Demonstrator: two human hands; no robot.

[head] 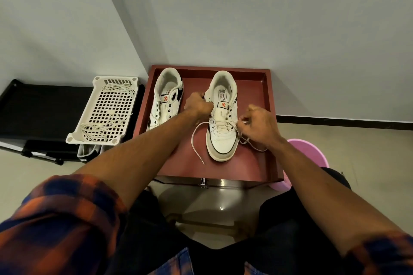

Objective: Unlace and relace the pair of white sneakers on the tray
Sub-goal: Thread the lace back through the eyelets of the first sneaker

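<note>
Sneaker [221,140] (orange lion label [223,105]) gripped by left hand [197,105]; right hand [257,125] pinches lace [223,122].

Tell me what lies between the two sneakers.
Head view: the left hand, gripping the half-laced sneaker, above bare tray floor; the unlaced sneaker lies beyond.

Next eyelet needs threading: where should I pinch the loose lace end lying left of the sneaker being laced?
Pinch the lace end near its tip, from above with the left hand: it lies free on the tray, tip toward you, clear of the sneaker.
</note>
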